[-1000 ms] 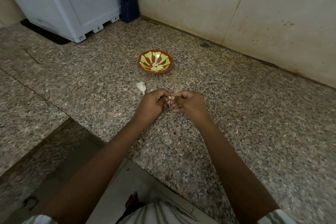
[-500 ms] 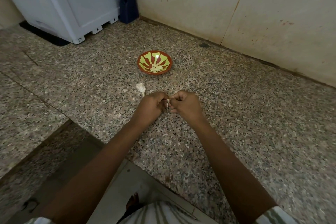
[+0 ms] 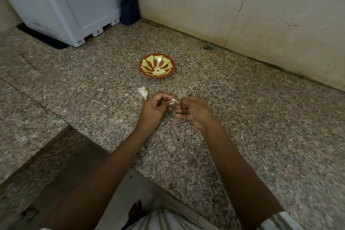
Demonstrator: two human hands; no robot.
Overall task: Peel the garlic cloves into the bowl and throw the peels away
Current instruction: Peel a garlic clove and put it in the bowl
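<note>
Surface: speckled granite tabletop point(image 3: 242, 117), in a corner against a stained beige wall point(image 3: 186, 5). A white appliance point(image 3: 65, 2) and a dark blue holder point(image 3: 129, 9) stood at the far left.

Bowl point(image 3: 172, 65): red-brown with a green petal pattern, out ahead of my hands. It held a small heap of peeled cloves point(image 3: 158, 71), pale cream and bare.

One unpeeled garlic piece point(image 3: 142, 92), white and papery, lay on the tabletop just left of my left hand point(image 3: 153, 110).

Working garlic clove point(image 3: 173, 101): pale, small, held above the tabletop between both hands, with a thin strand of skin hanging from it. My left fingers point(image 3: 166, 103) were curled and pinching it. My right hand point(image 3: 194, 112) faced it, fingers curled, tips pinching the clove at its loose skin.
</note>
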